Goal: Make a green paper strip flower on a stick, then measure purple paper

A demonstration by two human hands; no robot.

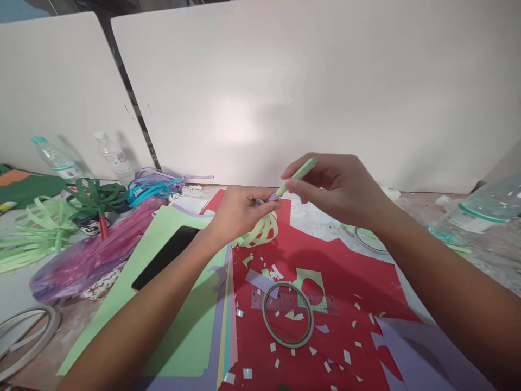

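Observation:
A light green rolled paper stem (304,169) slants up to the right between my hands. My left hand (240,209) pinches its lower end, where a purple band shows. Below that hand hangs a bunch of looped pale green paper strips (266,228), partly hidden by the fingers. My right hand (336,184) has its thumb and fingers closed around the upper part of the stem. Under both hands lies a red paper sheet (345,266) strewn with small paper scraps. On it are a tape roll (265,317) and a clear pinkish ruler (329,307).
At left, stacked coloured paper (185,331) carries a black phone (166,258). Beyond are a pink plastic bag (122,239), fringed paper flowers (95,194) and bottles (57,157). Another bottle (476,214) lies at right. Purple paper (427,347) lies front right. A white board (305,81) stands behind.

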